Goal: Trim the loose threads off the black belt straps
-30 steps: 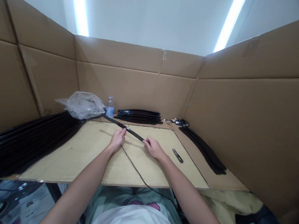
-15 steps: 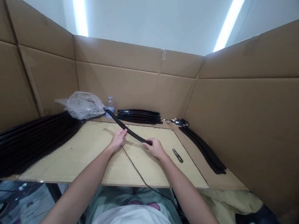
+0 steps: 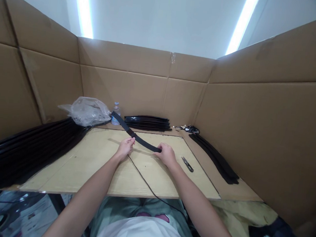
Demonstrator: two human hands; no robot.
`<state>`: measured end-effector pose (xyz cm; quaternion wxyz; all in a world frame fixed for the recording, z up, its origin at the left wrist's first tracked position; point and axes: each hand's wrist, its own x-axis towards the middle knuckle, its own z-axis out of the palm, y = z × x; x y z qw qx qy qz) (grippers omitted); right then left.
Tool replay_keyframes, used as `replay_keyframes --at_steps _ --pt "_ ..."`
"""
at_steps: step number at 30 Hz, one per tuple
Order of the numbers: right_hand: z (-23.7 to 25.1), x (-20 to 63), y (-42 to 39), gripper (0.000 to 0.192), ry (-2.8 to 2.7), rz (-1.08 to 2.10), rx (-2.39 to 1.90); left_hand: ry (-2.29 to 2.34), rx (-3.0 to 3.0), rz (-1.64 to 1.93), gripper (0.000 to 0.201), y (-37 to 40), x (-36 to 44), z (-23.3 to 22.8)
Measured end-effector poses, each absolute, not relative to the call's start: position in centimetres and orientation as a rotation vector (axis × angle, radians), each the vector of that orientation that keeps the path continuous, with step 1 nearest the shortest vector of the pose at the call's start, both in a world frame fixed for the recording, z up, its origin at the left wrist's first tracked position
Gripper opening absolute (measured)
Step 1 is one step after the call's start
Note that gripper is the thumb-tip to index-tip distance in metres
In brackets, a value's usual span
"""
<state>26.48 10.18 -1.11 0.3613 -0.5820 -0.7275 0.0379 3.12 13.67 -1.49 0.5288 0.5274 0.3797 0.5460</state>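
Observation:
Both hands hold one long black strip [image 3: 142, 142] above the pale board [image 3: 93, 164]. My left hand [image 3: 124, 147] pinches it near its middle. My right hand [image 3: 166, 154] grips its near end. The strip's far end rises towards the water bottle [image 3: 115, 114], showing its flat broad side. A thin black cord [image 3: 144, 180] runs from under my left hand down over the board's front edge towards my lap.
A small pair of snips [image 3: 187, 164] lies right of my right hand. Black strips are piled at the left [image 3: 28, 144], stacked at the back [image 3: 146, 122] and laid along the right [image 3: 215, 158]. A crumpled plastic bag [image 3: 86, 110] sits back left. Cardboard walls [image 3: 257, 123] enclose the bench.
The strip has been turned from edge-on to its broad side, and its far end has lifted. My right hand has shifted a little to the right along it.

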Motion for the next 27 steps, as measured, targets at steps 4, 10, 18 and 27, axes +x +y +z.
replay_keyframes --at_steps 4,10,18,27 --pt "-0.86 26.41 9.80 0.024 -1.926 0.064 -1.519 0.917 1.279 1.304 0.034 13.78 3.12 -1.62" --pt "-1.20 26.20 9.37 0.019 -2.003 0.127 -1.489 0.918 1.298 1.309 0.033 13.96 3.11 -1.76" --pt "-1.34 25.85 9.12 0.022 -2.005 0.197 -1.475 0.909 1.318 1.320 0.032 13.91 3.35 -1.60" --pt "-1.46 25.53 9.18 0.032 -1.983 0.234 -1.456 0.933 1.323 1.336 0.034 13.76 3.36 -1.63"
